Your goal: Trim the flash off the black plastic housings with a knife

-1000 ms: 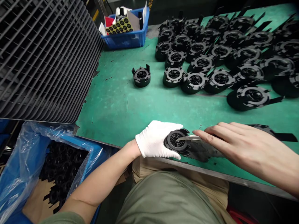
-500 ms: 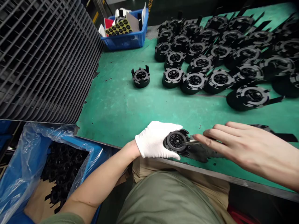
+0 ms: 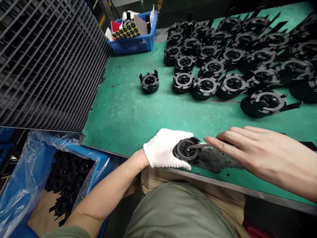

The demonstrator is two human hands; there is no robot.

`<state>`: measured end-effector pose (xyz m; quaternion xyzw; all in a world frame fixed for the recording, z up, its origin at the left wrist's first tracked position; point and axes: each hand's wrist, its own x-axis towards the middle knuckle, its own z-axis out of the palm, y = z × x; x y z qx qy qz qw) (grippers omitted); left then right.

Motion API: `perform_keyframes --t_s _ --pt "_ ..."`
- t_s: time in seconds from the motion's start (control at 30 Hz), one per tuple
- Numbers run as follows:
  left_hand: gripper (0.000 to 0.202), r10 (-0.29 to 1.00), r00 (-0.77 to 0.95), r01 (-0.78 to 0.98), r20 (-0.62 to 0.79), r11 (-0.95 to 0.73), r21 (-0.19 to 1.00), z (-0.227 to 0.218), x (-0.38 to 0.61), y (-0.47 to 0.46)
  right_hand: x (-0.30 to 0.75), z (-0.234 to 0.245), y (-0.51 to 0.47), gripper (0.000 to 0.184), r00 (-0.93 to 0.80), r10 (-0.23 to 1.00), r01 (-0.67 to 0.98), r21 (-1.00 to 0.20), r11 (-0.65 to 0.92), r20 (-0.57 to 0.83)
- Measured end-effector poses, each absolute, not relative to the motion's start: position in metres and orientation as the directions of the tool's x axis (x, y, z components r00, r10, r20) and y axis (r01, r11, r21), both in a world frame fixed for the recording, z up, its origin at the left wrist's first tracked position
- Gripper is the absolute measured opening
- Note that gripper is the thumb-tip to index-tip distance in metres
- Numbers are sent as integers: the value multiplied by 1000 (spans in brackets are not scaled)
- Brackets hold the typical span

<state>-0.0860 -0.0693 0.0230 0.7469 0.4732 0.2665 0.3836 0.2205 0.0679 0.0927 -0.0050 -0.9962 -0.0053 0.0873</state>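
Observation:
My left hand (image 3: 165,148), in a white glove, is wrapped round the left side of a round black plastic housing (image 3: 182,153) near the bench's front edge. The housing lies face up, showing concentric rings and a hub. In my bare right hand (image 3: 247,150) is a slim pair of metal tweezers (image 3: 201,145), pinched between thumb and fingers. Their tip reaches the middle of the housing; whether it grips anything there is too small to tell. Behind the right hand, another black part (image 3: 308,145) is mostly hidden.
Several black housings (image 3: 206,86) stand in rows on the green bench mat (image 3: 119,115), one single housing (image 3: 150,82) left of them. A blue bin (image 3: 133,44) sits at the back, beside a dark grid rack (image 3: 54,66). Lower left, a plastic-lined blue crate (image 3: 97,165) contains black parts.
My right hand has shifted slightly, and the tweezers' tip has moved left from the housing's right side to its middle. My left hand keeps its hold on the housing.

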Motion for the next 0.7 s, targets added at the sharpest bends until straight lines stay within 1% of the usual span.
perform_keyframes --t_s 0.2,0.33,0.43,0.57,0.7 --pt "85 912 409 510 22 -249 824 27 -86 -68 215 100 76 51 -976 -73 -69 25 997 206" --pt "79 908 418 485 30 -251 837 30 -85 -68 214 97 76 47 -979 -44 -42 14 999 201" --pt "79 908 418 482 38 -257 838 30 -86 -67 216 95 73 48 -981 -22 -23 0 1000 194" --pt "78 908 418 483 31 -251 839 29 -86 -67 216 95 68 49 -978 -42 -34 42 999 204" --pt "75 902 428 475 54 -276 836 29 -85 -67 216 97 67 58 -979 -66 -55 63 996 192"
